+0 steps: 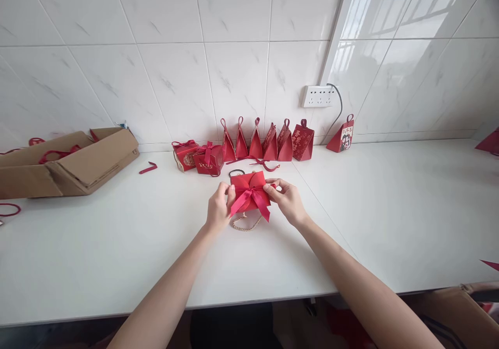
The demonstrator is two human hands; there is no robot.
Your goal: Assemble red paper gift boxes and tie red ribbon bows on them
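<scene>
Between my two hands is a small red gift box [257, 179] with overlapping curved flaps and a dark pink ribbon bow [252, 195] across its front. My left hand [221, 203] pinches the box's left side with curled fingers. At the upper right, my right hand [286, 198] has thumb and fingers closed on the bow's right loop or the box edge beneath; which of them I cannot tell. A twisted gold cord [247, 228] hangs from the near side of the box onto the white table. Just behind lies a dark loop [236, 172].
Red triangular boxes [270, 146] with ribbon loops line the wall, beside two bow-tied boxes [208, 158]. Another triangular box [343, 137] stands farther right. A cardboard box [93, 164] with red ribbons sits left. Loose ribbon [268, 166] and a power strip [320, 96] are behind.
</scene>
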